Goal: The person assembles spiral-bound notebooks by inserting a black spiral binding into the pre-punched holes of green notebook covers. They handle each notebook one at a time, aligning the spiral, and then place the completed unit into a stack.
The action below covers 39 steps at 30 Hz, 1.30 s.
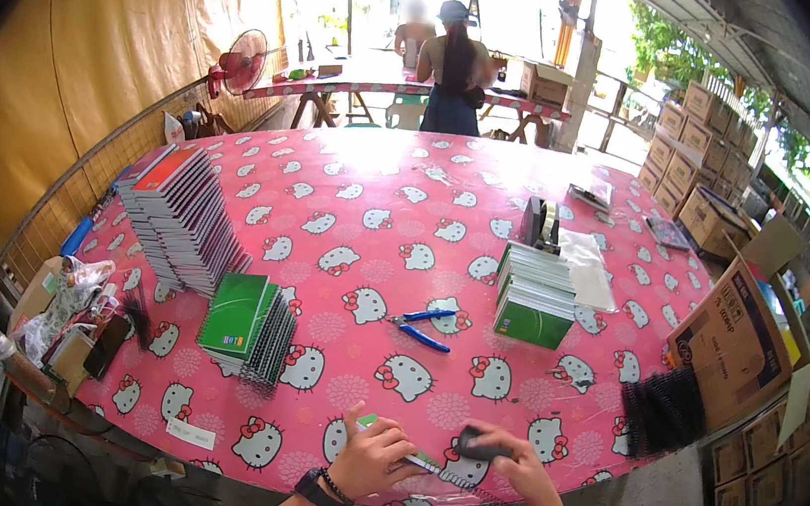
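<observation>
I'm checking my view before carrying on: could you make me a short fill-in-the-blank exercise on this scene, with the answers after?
1. The left hand is on a notebook, while the dark object is held in the ____ hand.
2. The pliers lying on the table have ____ handles.
3. The dark wristband is on the ____ wrist.

Missing words: right; blue; left.

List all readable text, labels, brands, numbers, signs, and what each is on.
Locations only; I don't transcribe wording.
Open carton, right: dark print on its side.
White slip, front left: dark characters, small.
Left green notebooks: cover marks, too small to read.
Stacked cartons, back right: print too blurred.
Held notebook: none readable.
</observation>
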Each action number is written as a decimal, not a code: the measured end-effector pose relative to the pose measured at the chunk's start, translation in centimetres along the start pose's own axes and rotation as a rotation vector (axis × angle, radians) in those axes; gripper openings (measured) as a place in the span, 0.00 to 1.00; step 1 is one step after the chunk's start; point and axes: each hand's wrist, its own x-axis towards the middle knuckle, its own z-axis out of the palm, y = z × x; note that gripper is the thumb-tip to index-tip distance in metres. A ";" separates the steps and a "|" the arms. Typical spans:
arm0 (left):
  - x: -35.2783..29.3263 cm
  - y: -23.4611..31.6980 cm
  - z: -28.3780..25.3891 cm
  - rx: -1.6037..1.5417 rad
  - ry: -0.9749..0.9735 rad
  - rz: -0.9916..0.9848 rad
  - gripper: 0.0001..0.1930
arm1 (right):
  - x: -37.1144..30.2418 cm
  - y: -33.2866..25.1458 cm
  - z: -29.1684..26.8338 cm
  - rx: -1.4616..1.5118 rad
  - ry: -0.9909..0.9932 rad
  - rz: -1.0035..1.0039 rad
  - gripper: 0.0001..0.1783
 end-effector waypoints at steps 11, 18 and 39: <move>1.5 -0.4 0.1 0.024 -0.056 -0.022 0.14 | 0.9 -1.2 0.6 -0.189 -0.269 -0.040 0.21; 1.6 0.4 0.2 -0.117 -0.001 -0.139 0.27 | 1.5 -2.1 0.7 -0.267 -0.242 -0.027 0.26; -2.4 -5.6 4.0 -0.893 0.081 -0.401 0.26 | 4.9 0.8 2.2 0.135 -0.346 -0.038 0.24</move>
